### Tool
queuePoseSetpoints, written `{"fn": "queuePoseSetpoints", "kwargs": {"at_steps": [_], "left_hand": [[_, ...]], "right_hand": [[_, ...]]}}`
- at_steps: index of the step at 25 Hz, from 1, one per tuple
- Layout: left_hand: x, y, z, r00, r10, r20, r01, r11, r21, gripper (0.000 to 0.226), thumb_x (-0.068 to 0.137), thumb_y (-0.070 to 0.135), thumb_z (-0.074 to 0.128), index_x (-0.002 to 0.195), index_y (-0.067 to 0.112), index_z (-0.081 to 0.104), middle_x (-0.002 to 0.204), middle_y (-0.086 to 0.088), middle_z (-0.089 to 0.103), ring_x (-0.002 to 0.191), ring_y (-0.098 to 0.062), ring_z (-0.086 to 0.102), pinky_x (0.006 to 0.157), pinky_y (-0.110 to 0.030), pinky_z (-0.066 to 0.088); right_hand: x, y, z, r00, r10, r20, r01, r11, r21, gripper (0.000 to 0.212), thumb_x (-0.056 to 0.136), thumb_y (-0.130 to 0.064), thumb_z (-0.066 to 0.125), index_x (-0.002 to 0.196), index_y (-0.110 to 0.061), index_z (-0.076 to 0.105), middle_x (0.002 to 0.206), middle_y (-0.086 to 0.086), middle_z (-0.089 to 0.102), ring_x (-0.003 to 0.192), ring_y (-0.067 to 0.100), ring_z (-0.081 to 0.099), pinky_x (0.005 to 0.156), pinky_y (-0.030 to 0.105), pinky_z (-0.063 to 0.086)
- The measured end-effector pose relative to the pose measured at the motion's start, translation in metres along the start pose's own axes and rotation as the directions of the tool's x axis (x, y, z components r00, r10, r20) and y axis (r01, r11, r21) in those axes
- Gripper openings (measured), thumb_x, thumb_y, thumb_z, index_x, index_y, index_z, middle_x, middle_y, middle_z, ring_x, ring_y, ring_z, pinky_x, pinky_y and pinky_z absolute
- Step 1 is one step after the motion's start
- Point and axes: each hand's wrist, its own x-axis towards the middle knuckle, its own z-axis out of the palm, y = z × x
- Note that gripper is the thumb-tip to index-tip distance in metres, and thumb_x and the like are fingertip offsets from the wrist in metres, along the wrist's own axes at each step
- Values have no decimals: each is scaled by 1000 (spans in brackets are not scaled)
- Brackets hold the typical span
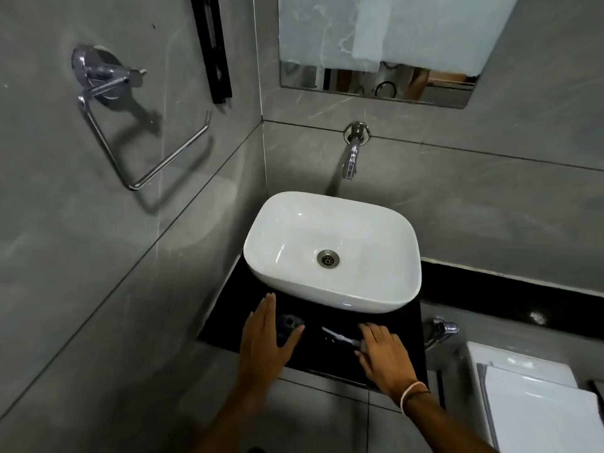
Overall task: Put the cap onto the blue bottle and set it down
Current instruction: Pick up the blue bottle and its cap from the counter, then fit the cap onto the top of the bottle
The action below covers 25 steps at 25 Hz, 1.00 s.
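Note:
The blue bottle stands on the black counter in front of the basin. I see it from above, and its mouth is uncovered. My left hand is open beside it, fingers straight, with the bottle in the gap between thumb and forefinger. My right hand lies low over the counter to the right. Its fingertips are on a small pale thing, perhaps the cap, which they partly hide. A pale streak runs left from it on the glossy counter; it may be part of that thing or a reflection.
A white basin sits just behind both hands, with a chrome tap on the wall above. A towel ring is on the left wall. A white toilet tank and a chrome valve are at the right.

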Motion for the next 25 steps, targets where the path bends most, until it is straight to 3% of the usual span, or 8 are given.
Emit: {"fn": "queuePoseSetpoints", "kwargs": {"at_steps": [2, 5, 9, 12, 15, 25], "left_hand": [[-4, -4, 8, 994, -85, 73, 91, 992, -85, 77, 85, 40, 73, 145, 5, 38, 150, -16, 42, 138, -31, 38, 109, -56, 38], [-9, -11, 19, 986, -129, 110, 137, 988, -69, 71, 85, 36, 73, 143, 8, 42, 148, -14, 46, 136, -30, 41, 110, -55, 37], [-8, -20, 22, 993, -100, 64, 101, 995, -9, 72, 85, 52, 67, 141, 13, 47, 143, -13, 52, 133, -28, 46, 109, -50, 36], [-8, -29, 23, 996, -59, 73, 53, 995, 84, 77, 85, 67, 52, 143, 17, 44, 144, -11, 51, 135, -26, 44, 107, -51, 39], [-11, -35, 26, 996, -37, 86, 28, 994, 103, 79, 84, 69, 49, 146, 20, 40, 146, -11, 49, 137, -26, 41, 107, -50, 38], [-11, -37, 27, 996, -18, 86, 12, 997, 72, 81, 83, 68, 55, 146, 20, 39, 149, -12, 45, 139, -29, 38, 110, -53, 36]], "right_hand": [[3, 5, 5, 994, 20, 111, -21, 1000, 12, 45, 97, -34, 56, 140, -19, 50, 139, 2, 58, 127, 25, 54, 103, 37, 46], [3, 5, 8, 995, 30, 100, -36, 998, 55, 26, 96, -26, 57, 121, -22, 63, 121, 1, 68, 115, 24, 62, 96, 36, 47], [1, 4, 4, 991, 5, -136, 53, 907, 417, 18, 96, -15, 67, 113, -11, 71, 104, 4, 70, 96, 21, 70, 85, 37, 58], [-2, -5, -17, 957, 9, -290, 179, 767, 616, 29, 94, -9, 71, 123, -15, 66, 112, -7, 67, 107, -2, 66, 92, 16, 55], [2, -17, -46, 932, -44, -359, 283, 709, 646, 29, 88, -12, 78, 113, -24, 69, 110, -18, 70, 104, -3, 68, 88, 6, 51], [31, -40, -100, 882, -271, -384, 455, 700, 551, 20, 90, -8, 75, 107, -17, 72, 108, -9, 73, 106, 2, 68, 93, 18, 55]]}}
